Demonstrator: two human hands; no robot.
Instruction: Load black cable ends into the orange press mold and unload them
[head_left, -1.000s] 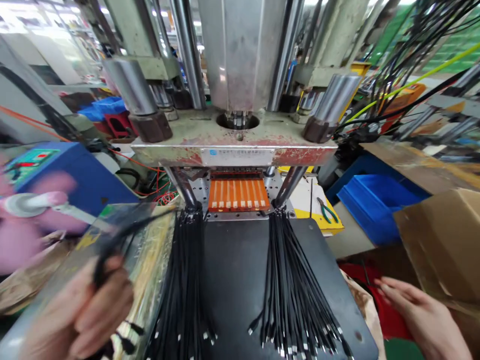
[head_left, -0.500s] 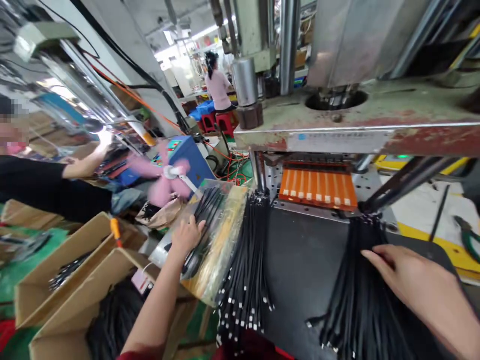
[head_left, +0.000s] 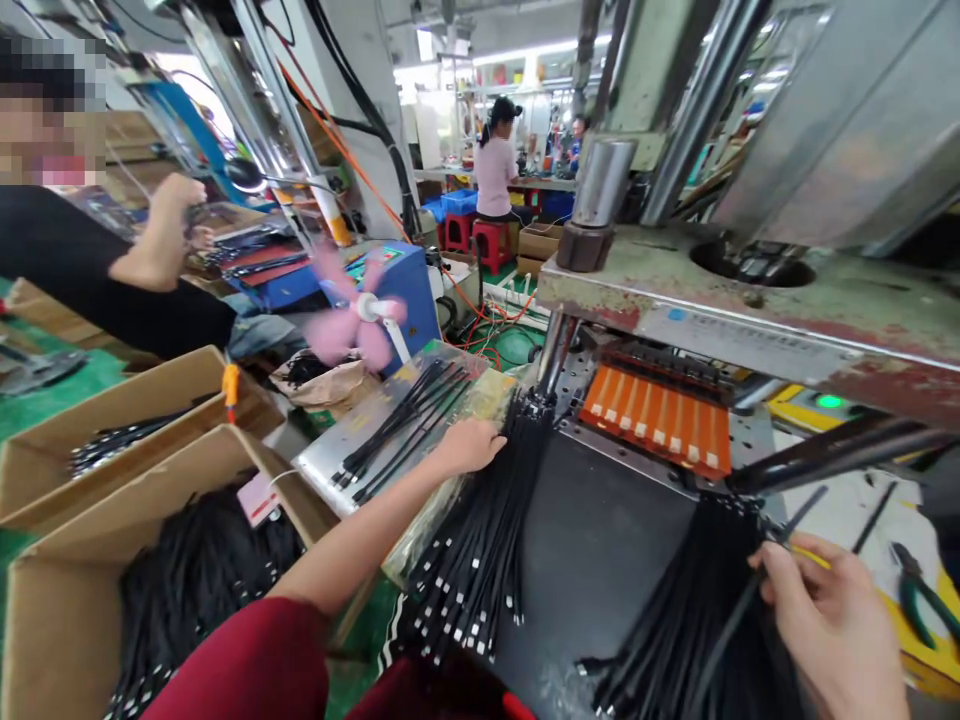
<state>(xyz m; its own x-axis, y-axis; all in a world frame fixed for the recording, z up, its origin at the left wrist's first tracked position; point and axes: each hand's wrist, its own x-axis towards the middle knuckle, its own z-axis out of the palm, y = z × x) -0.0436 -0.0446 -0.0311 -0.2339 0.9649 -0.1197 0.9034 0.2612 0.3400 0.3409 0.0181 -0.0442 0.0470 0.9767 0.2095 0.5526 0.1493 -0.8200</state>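
Observation:
My right hand (head_left: pixel 832 610) pinches a black cable (head_left: pixel 731 625), lifted a little above the right bundle of black cables (head_left: pixel 675 610). The cable's upper end sticks out past my fingertips. My left hand (head_left: pixel 471 447) is closed beside the upper part of the left bundle of black cables (head_left: pixel 499 520); what its fingers hold, if anything, is hidden. Several loose black cables (head_left: pixel 409 415) lie on a metal plate (head_left: pixel 322 460) left of that hand. Between the bundles, in the press, sits an orange mould block (head_left: pixel 656 415) with pale strips in its slots.
The press frame (head_left: pixel 750 320) stands over the mould. Cardboard boxes (head_left: pixel 67 600) of cables stand at lower left. A pink fan (head_left: pixel 367 308) spins behind the plate. Green-handled pliers (head_left: pixel 919 590) lie at right. A co-worker in black (head_left: pixel 82 265) works at left; another person (head_left: pixel 495 165) sits farther back.
My left hand has left the cables on the metal plate and moved right to the left bundle, its fingers now closed. My right hand has lifted one cable from the right bundle. The view has shifted.

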